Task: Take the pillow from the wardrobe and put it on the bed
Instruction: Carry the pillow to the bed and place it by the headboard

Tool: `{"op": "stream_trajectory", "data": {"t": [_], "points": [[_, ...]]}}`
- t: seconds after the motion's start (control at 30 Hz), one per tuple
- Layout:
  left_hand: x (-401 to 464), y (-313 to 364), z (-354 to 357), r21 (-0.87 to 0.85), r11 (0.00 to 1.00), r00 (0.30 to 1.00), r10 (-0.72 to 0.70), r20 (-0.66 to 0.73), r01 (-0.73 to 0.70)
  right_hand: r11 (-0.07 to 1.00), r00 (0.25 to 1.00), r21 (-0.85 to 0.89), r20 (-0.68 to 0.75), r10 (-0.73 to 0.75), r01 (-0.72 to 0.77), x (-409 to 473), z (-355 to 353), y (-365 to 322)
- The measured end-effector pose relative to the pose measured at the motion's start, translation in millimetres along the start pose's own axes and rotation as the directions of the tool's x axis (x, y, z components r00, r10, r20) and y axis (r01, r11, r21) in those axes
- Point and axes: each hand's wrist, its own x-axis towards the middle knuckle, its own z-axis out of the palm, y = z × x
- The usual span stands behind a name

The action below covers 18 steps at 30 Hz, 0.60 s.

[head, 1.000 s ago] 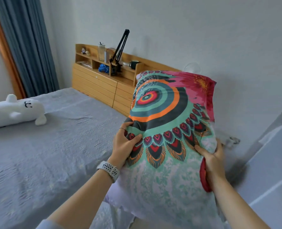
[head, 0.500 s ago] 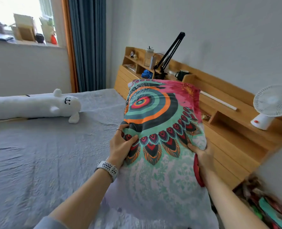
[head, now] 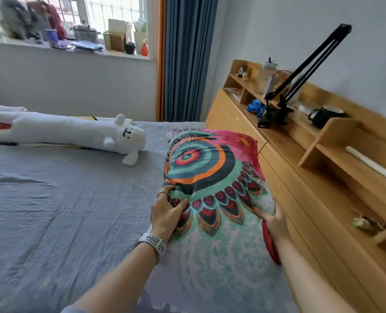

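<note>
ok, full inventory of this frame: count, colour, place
pillow: 1, teal, orange and pink pattern, on the bed beside the headboard
bed: 1, grey-blue sheet, fills the left
plush toy: 1, white, long, lying across the far side of the bed
headboard shelf unit: 1, light wood, right
clamp arm: 1, black, on the shelf
mug: 1, dark, on the shelf
curtain: 1, blue, centre back
watch: 1, white, left wrist
left hand: gripping the pillow's left edge
right hand: gripping its right edge
</note>
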Motion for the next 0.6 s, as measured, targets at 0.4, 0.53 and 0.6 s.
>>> {"op": "stream_trajectory", "data": {"t": [0.4, 0.53, 0.6], "points": [[100, -42, 144, 0.111, 0.99, 0.993, -0.083, -0.079, 0.091, 0.997, 0.995, -0.076, 0.1, 0.012, -0.004, 169, -5, 119], [131, -66, 183, 0.134, 0.987, 0.994, -0.075, -0.075, 0.085, 0.993, 0.993, -0.12, 0.114, 0.009, 0.005, 207, -5, 153], [141, -79, 200, 0.158, 0.983, 0.995, -0.081, -0.055, 0.089, 0.987, 0.992, -0.159, 0.127, -0.001, 0.021, 221, -7, 169]]}}
